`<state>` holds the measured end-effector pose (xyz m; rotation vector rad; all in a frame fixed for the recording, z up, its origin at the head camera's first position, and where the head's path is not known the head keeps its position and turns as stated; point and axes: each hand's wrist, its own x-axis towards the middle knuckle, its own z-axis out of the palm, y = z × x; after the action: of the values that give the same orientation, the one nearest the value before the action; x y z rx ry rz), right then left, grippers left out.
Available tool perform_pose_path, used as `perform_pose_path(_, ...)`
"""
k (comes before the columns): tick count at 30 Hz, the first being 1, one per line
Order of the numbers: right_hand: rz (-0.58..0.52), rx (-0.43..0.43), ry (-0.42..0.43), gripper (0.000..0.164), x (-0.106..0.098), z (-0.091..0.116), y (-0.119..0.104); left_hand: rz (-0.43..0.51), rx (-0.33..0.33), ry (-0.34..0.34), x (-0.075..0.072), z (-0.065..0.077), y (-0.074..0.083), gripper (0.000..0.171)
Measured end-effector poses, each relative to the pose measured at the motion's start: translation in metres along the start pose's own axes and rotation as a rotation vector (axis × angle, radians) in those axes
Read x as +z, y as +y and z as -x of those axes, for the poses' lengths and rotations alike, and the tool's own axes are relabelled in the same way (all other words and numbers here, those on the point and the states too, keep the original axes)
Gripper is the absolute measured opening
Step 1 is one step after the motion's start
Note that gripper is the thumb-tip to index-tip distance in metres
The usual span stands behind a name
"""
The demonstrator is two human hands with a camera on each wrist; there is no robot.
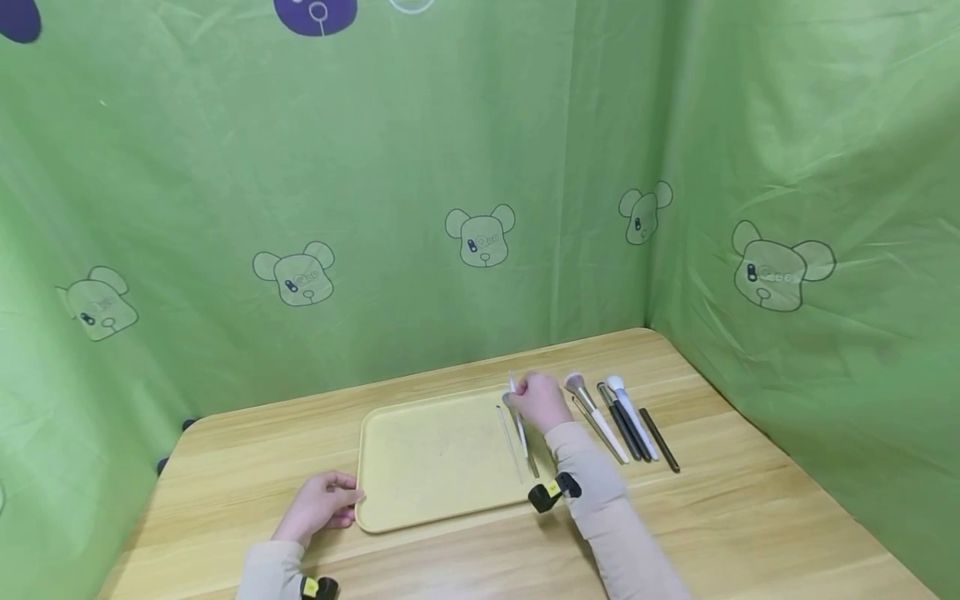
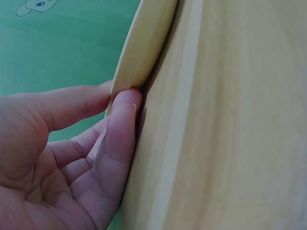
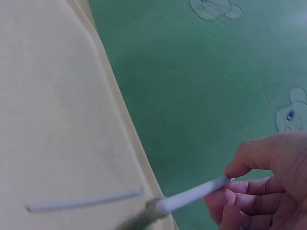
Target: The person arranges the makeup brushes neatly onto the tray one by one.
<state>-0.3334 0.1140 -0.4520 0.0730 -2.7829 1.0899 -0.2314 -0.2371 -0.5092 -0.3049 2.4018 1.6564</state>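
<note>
My left hand (image 1: 318,504) pinches the rim of a yellow tray (image 1: 420,458) near its front left corner. In the left wrist view the thumb lies on one side of the rim, the index finger on the other. Over the tray's right end, my right hand (image 1: 542,402) holds a slim white makeup brush (image 3: 192,195) between thumb and fingertips. A thin white stick-like brush (image 1: 510,446) lies on the tray to its left. Close by is a dark-handled brush (image 1: 532,462), partly hidden; a blurred dark shape (image 3: 144,218) overlaps the white one's lower end in the right wrist view.
Right of the tray on the wooden table (image 1: 712,500) lie several makeup brushes, among them a fluffy white-handled one (image 1: 596,412), black-handled ones (image 1: 630,425), a pale blue one (image 1: 633,417) and a dark slim stick (image 1: 660,440). Green curtains (image 1: 420,167) stand behind and right.
</note>
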Motion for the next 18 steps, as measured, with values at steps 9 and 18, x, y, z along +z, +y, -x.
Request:
perform_pose_path(9, 0.035, -0.036, -0.010, 0.009, 0.019, 0.009, -0.013, 0.001, -0.004, 0.001, 0.000, 0.000, 0.001, 0.038)
perform_pose_path(18, 0.088, -0.020, -0.052, 0.014, 0.033, 0.012, -0.018, 0.003, -0.011, 0.005, 0.000, 0.000, 0.001, 0.037)
